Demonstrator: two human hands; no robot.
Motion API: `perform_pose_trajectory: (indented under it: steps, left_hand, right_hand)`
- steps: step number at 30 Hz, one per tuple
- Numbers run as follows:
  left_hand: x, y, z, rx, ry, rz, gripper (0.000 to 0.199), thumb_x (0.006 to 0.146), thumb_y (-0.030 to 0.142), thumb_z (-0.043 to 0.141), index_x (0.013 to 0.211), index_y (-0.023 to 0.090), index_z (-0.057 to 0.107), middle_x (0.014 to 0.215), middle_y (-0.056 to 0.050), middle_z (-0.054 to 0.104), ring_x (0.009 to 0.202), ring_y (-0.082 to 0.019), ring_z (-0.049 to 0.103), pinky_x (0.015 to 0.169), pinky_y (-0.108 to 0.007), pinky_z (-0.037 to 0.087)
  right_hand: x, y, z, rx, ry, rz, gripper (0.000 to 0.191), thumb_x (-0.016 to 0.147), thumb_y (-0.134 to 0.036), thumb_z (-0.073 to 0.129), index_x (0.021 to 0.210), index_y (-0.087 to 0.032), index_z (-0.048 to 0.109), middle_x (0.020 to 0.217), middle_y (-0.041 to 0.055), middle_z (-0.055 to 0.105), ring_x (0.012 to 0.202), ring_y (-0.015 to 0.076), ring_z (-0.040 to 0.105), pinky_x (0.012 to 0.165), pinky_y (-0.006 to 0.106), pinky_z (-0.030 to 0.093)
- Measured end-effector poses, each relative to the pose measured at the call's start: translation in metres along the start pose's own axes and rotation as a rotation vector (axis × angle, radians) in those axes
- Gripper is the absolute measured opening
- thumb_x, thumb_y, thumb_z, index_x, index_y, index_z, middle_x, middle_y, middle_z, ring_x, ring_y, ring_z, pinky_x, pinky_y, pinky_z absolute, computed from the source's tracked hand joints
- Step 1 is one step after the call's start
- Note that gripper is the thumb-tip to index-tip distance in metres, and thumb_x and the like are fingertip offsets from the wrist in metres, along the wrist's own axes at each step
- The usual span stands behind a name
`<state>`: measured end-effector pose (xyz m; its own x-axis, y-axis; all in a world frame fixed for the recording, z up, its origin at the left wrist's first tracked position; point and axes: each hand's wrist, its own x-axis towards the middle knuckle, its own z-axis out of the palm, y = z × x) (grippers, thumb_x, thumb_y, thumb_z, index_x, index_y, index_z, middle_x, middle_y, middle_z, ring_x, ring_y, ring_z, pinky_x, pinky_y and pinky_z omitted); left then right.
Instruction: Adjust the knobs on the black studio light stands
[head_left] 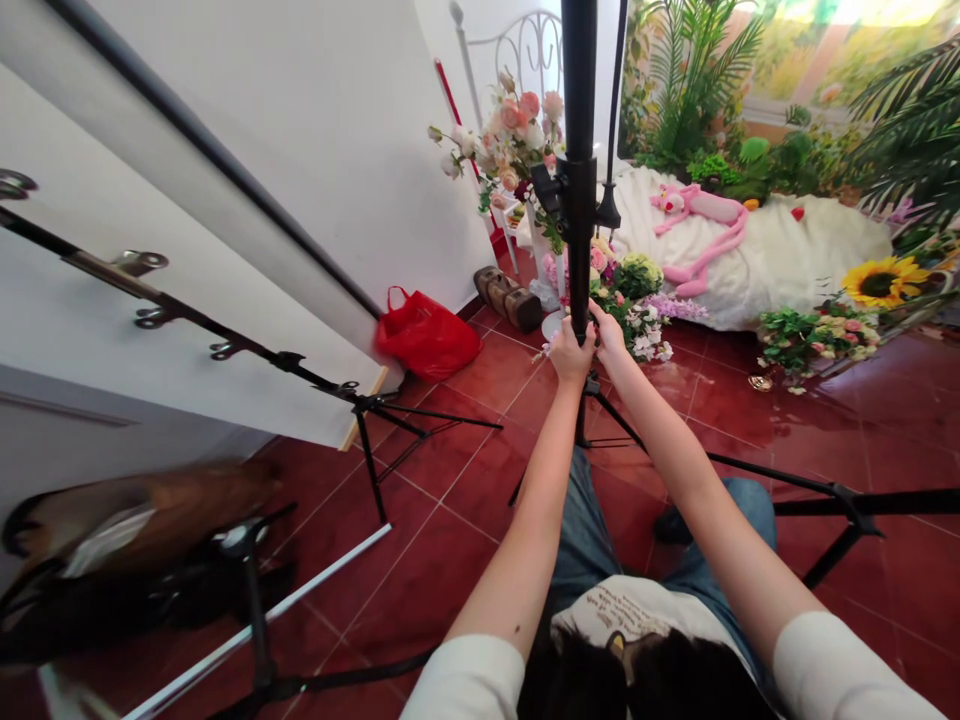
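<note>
A black light stand (580, 250) rises upright in front of me, and its top runs out of view. My left hand (572, 352) is closed round the lower part of the pole. My right hand (607, 335) grips the same pole from the other side, close beside the left. Above both hands sits a collar with a clamp knob (551, 190). A black cord with a plug (608, 208) hangs alongside the pole. Below my hands, the stand's spread legs (619, 415) reach toward the red tiled floor.
Left, clips hang along another black stand (247, 345) near a white board. A red bag (426, 335) lies by the wall. Ahead are artificial flowers (517, 130) and a pink plush toy (705, 225) on white cloth (810, 260). Black tripod legs (847, 505) cross at right.
</note>
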<state>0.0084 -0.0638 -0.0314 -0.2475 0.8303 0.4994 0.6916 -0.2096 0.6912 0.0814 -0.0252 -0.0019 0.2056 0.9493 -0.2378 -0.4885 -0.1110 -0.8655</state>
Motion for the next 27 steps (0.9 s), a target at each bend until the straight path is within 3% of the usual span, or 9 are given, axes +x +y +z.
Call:
perform_pose_trajectory:
  steps: [3, 5, 8, 11, 13, 17, 21, 24, 27]
  left_hand:
    - [-0.001, 0.002, -0.002, -0.007, -0.003, -0.024, 0.051, 0.094, 0.058, 0.047, 0.117, 0.015, 0.061, 0.097, -0.015, 0.075, 0.094, -0.026, 0.072, 0.08, -0.031, 0.049]
    - [-0.002, 0.003, -0.003, -0.011, 0.001, -0.033, 0.051, 0.094, 0.059, 0.048, 0.118, 0.015, 0.06, 0.097, -0.015, 0.075, 0.094, -0.026, 0.072, 0.081, -0.031, 0.049]
    - [-0.002, 0.003, -0.004, -0.021, -0.003, -0.022, 0.051, 0.094, 0.058, 0.048, 0.119, 0.015, 0.059, 0.096, -0.015, 0.074, 0.094, -0.026, 0.072, 0.082, -0.032, 0.05]
    - [-0.002, 0.002, -0.004, -0.021, -0.001, -0.008, 0.052, 0.094, 0.059, 0.047, 0.118, 0.015, 0.059, 0.093, -0.015, 0.074, 0.094, -0.027, 0.072, 0.081, -0.032, 0.05]
    - [-0.002, 0.002, -0.003, -0.018, 0.02, -0.009, 0.052, 0.094, 0.058, 0.048, 0.118, 0.014, 0.06, 0.09, -0.014, 0.074, 0.091, -0.026, 0.072, 0.08, -0.031, 0.05]
    - [-0.002, 0.001, 0.003, 0.001, 0.045, -0.035, 0.051, 0.094, 0.056, 0.05, 0.118, 0.012, 0.061, 0.089, -0.014, 0.073, 0.089, -0.025, 0.072, 0.079, -0.03, 0.05]
    - [-0.003, 0.003, 0.006, 0.009, 0.073, -0.088, 0.049, 0.095, 0.053, 0.05, 0.12, 0.013, 0.059, 0.095, -0.015, 0.073, 0.093, -0.026, 0.072, 0.081, -0.031, 0.05]
    - [-0.006, 0.009, 0.002, -0.058, 0.081, -0.118, 0.048, 0.096, 0.053, 0.046, 0.124, 0.015, 0.056, 0.101, -0.014, 0.073, 0.099, -0.025, 0.071, 0.085, -0.032, 0.051]
    - [-0.02, 0.018, 0.003, -0.149, 0.146, -0.142, 0.046, 0.098, 0.048, 0.042, 0.13, 0.015, 0.051, 0.116, -0.015, 0.069, 0.113, -0.024, 0.067, 0.095, -0.034, 0.051]
  right_hand:
    - [-0.009, -0.004, -0.001, -0.006, 0.061, 0.007, 0.046, 0.066, -0.05, 0.084, 0.063, -0.022, 0.047, 0.049, -0.0102, 0.048, 0.047, 0.0061, 0.042, 0.046, 0.021, 0.034]
    - [-0.019, -0.005, -0.008, -0.023, 0.035, -0.003, 0.046, 0.07, -0.048, 0.082, 0.061, -0.022, 0.046, 0.05, -0.0096, 0.049, 0.047, 0.0055, 0.043, 0.047, 0.02, 0.037]
    - [-0.043, 0.001, -0.04, 0.004, -0.036, 0.052, 0.031, 0.079, -0.04, 0.078, 0.068, -0.021, 0.057, 0.059, -0.0065, 0.06, 0.054, 0.0065, 0.056, 0.06, 0.019, 0.049]
    - [-0.078, 0.018, -0.101, -0.013, -0.054, 0.248, 0.018, 0.082, -0.029, 0.077, 0.076, -0.019, 0.063, 0.068, 0.0, 0.07, 0.063, 0.0122, 0.068, 0.069, 0.025, 0.057]
    - [-0.108, 0.03, -0.154, 0.021, 0.015, 0.291, 0.013, 0.081, -0.024, 0.077, 0.079, -0.017, 0.066, 0.071, 0.0029, 0.073, 0.067, 0.0146, 0.072, 0.072, 0.026, 0.06]
    - [-0.172, 0.043, -0.267, 0.056, 0.286, 0.327, 0.006, 0.082, -0.02, 0.073, 0.08, -0.017, 0.069, 0.072, 0.0054, 0.074, 0.072, 0.0166, 0.076, 0.071, 0.025, 0.062]
    - [-0.239, 0.04, -0.364, 0.13, 0.537, 0.236, 0.009, 0.084, -0.02, 0.063, 0.079, -0.02, 0.07, 0.074, 0.0044, 0.075, 0.072, 0.0153, 0.076, 0.07, 0.025, 0.064]
    - [-0.283, 0.036, -0.413, 0.189, 0.696, 0.177, 0.012, 0.084, -0.021, 0.06, 0.077, -0.022, 0.069, 0.072, 0.0025, 0.074, 0.072, 0.0142, 0.076, 0.068, 0.024, 0.065]
    - [-0.311, 0.034, -0.439, 0.217, 0.792, 0.116, 0.012, 0.083, -0.022, 0.059, 0.076, -0.024, 0.068, 0.072, 0.0015, 0.074, 0.072, 0.0138, 0.076, 0.069, 0.024, 0.065]
